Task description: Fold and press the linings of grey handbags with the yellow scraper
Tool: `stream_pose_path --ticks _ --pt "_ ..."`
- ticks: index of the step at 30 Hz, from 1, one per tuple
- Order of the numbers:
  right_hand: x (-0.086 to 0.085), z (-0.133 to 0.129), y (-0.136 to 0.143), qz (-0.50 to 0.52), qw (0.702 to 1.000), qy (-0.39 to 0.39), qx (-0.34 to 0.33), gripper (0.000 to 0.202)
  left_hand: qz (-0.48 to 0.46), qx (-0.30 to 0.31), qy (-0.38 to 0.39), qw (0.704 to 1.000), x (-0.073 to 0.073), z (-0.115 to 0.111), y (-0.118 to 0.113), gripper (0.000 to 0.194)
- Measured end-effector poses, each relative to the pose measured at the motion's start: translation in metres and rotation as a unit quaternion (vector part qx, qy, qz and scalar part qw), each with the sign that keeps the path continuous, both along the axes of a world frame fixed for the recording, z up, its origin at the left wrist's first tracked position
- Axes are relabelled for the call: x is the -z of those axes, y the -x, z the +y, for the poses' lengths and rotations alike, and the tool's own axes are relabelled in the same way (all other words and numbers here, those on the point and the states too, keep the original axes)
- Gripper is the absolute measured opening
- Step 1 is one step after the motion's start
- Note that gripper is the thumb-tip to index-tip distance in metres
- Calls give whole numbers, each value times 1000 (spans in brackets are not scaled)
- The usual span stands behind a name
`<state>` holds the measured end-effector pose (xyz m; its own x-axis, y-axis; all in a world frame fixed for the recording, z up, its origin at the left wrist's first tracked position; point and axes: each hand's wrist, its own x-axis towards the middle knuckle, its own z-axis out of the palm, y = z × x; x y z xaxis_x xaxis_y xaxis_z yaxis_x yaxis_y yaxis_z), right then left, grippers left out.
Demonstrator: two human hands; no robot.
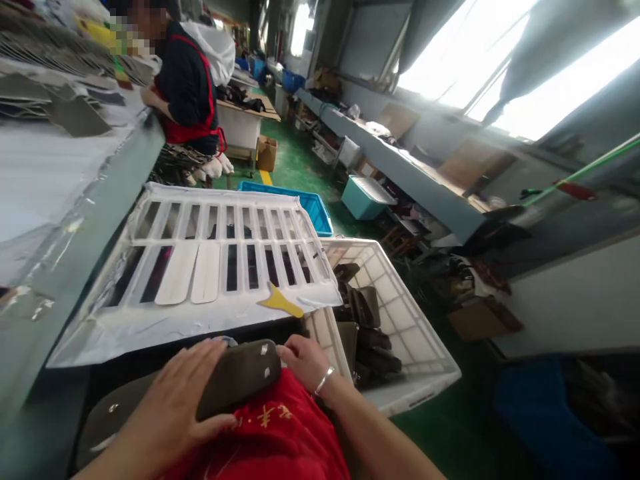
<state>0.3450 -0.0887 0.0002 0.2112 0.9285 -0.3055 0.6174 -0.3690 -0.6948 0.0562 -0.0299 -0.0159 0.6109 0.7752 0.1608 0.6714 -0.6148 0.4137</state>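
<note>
Across my lap lies a long dark olive piece with rounded ends (245, 375); its exact kind is unclear. Two small white marks show near its right end and a metal snap near its left end. My left hand (183, 393) lies over its middle, fingers across the far edge and thumb along the near edge, gripping it. With curled fingers, my right hand (305, 360) pinches at its right tip; the fingertips are partly hidden. A red apron (280, 433) with gold lettering is beneath. Just beyond sits a white slotted frame (240, 233) bearing two white strips (205, 270) and a yellow forked tool (281, 301).
At my right stands a white plastic crate (415, 347) holding several dark olive pieces (367, 307). A blue bin (317, 210) is behind the frame. A co-worker (187, 87) in a red apron works at the left table (45, 193). A long bench (400, 150) runs along the windows.
</note>
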Motion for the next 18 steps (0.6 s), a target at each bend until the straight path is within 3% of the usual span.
stream_pose_path --ticks 2,5,12,18 --pt "-2 5 4 -26 999 8 -27 25 42 73 -30 996 4 -5 -38 85" --pt "-3 13 3 -35 997 38 -59 31 85 86 -11 993 9 -6 -71 77" --pt "18 15 -1 77 994 75 -18 34 141 53 51 987 -10 -4 -99 53" --pt "24 7 2 136 990 2 23 24 165 48 64 983 -20 -8 -123 34"
